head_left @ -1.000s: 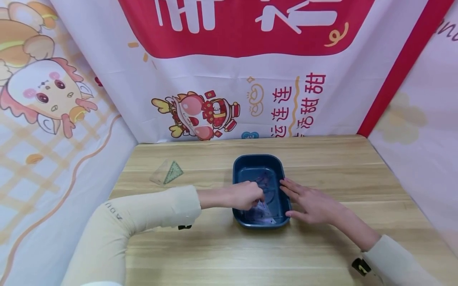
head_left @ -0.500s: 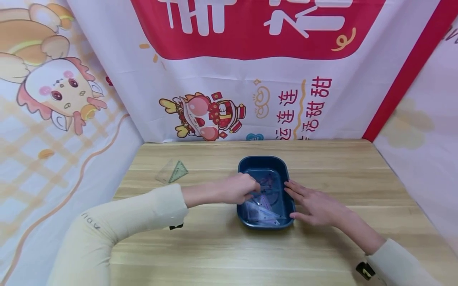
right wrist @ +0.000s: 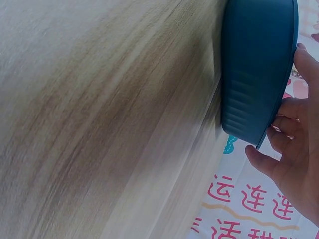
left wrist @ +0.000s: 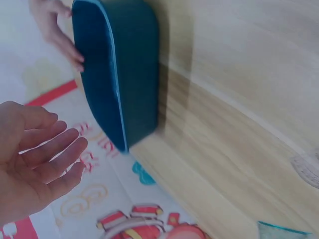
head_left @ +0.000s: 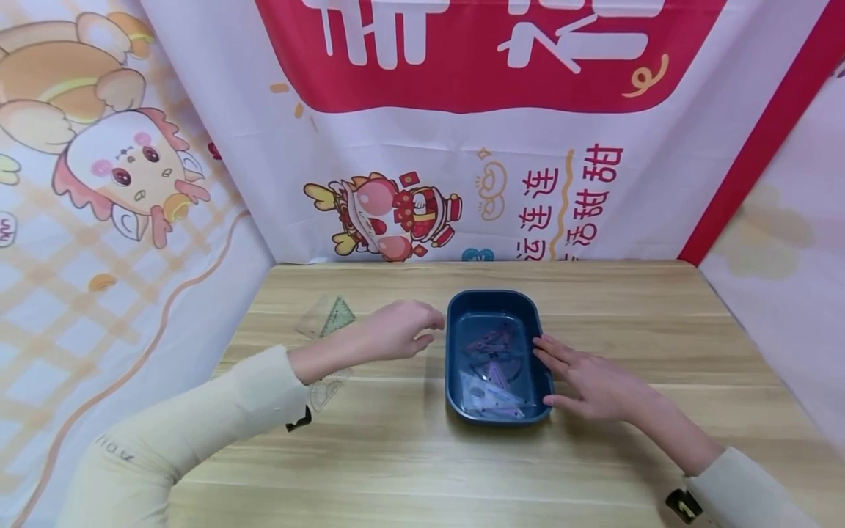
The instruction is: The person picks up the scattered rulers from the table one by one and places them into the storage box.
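Note:
A dark blue plastic box [head_left: 455, 411] sits mid-table. Inside lie several see-through drawing pieces: a purple set square [head_left: 491, 337], a protractor among them, and clear pieces at the near end. My left hand [head_left: 405, 328] hovers just left of the box, holding nothing; the left wrist view shows its fingers [left wrist: 60, 149] loosely bent and apart. My right hand [head_left: 594, 378] rests its fingertips against the box's right rim, fingers spread along it. Left of the box lie a green set square [head_left: 338, 314] and a clear set square [head_left: 310, 320]. A clear protractor [head_left: 323, 394] is partly hidden under the left forearm.
The wood-grain table [head_left: 422, 469] meets a printed cloth backdrop [head_left: 370, 132] at its far edge. More printed cloth [head_left: 218, 293] hangs on the left, and pale cloth [head_left: 779, 293] on the right.
My left hand has come up out of the box and moved left and away, empty. The protractor under the forearm now shows. My right hand stays on the rim; the head view has shifted slightly.

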`<state>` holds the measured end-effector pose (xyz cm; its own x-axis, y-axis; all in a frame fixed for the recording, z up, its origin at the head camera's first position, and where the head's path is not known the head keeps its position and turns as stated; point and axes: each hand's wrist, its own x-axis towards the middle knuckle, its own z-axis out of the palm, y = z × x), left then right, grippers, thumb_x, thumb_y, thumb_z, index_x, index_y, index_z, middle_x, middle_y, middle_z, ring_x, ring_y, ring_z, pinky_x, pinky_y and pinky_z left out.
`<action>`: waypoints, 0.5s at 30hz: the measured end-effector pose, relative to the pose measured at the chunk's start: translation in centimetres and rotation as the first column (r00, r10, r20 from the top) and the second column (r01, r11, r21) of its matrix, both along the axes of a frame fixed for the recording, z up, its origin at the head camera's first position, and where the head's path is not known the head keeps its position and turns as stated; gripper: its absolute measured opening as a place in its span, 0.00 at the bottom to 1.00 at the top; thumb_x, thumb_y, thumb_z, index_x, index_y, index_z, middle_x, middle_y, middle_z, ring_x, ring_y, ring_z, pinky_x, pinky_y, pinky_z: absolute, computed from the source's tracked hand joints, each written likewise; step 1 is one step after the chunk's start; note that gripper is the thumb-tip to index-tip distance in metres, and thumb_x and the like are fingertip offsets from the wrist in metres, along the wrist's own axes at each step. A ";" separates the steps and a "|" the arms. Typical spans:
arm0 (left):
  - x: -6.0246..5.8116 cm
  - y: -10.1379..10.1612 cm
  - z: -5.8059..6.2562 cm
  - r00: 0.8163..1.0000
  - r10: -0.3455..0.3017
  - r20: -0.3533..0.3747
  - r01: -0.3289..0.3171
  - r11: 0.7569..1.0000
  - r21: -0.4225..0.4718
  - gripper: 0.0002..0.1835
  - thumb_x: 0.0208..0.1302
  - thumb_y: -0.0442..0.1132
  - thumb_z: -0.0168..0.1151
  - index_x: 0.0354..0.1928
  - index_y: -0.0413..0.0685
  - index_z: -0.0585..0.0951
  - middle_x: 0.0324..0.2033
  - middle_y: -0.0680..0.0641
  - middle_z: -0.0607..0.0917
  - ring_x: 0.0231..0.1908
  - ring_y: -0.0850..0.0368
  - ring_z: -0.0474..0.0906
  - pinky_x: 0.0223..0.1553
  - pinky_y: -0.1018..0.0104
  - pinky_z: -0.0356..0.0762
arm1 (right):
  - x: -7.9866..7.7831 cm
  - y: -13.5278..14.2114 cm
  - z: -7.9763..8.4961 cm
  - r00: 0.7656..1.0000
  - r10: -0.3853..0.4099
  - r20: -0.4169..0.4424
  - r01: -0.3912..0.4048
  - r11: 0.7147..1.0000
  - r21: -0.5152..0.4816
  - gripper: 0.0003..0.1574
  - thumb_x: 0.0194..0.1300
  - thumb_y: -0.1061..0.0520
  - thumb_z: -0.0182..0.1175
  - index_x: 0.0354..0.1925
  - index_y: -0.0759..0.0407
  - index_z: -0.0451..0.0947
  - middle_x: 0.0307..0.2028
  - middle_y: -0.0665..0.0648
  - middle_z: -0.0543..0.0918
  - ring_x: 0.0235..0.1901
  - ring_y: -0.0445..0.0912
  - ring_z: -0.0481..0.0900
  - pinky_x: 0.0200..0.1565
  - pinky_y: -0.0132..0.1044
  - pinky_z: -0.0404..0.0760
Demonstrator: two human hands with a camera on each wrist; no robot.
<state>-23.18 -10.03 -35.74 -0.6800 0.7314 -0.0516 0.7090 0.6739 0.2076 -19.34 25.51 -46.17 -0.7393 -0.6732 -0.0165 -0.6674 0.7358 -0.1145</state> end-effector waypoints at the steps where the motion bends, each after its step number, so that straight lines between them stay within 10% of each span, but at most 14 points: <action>1: -0.1 -0.5 0.0 1.000 0.022 0.000 -0.022 1.000 0.008 0.13 0.67 0.37 0.64 0.52 0.46 0.84 0.48 0.47 0.88 0.49 0.56 0.85 0.53 0.63 0.83 | 0.0 0.0 0.0 1.000 0.000 -0.001 0.000 1.000 0.001 0.50 0.68 0.31 0.55 0.74 0.60 0.60 0.78 0.60 0.55 0.75 0.57 0.58 0.65 0.58 0.73; 15: -4.6 -8.4 -2.5 0.973 0.223 -0.066 -0.221 0.975 0.037 0.11 0.62 0.31 0.64 0.46 0.34 0.83 0.40 0.38 0.88 0.43 0.46 0.85 0.48 0.54 0.84 | 0.0 0.0 0.0 1.000 0.004 -0.010 -0.004 1.000 -0.005 0.50 0.68 0.31 0.55 0.74 0.60 0.61 0.78 0.61 0.56 0.74 0.57 0.61 0.64 0.56 0.75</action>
<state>-27.74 -18.45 -38.25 -0.8268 0.5622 0.0209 0.5557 0.8104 0.1853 -19.39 25.49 -46.20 -0.7366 -0.6763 -0.0056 -0.6716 0.7325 -0.1116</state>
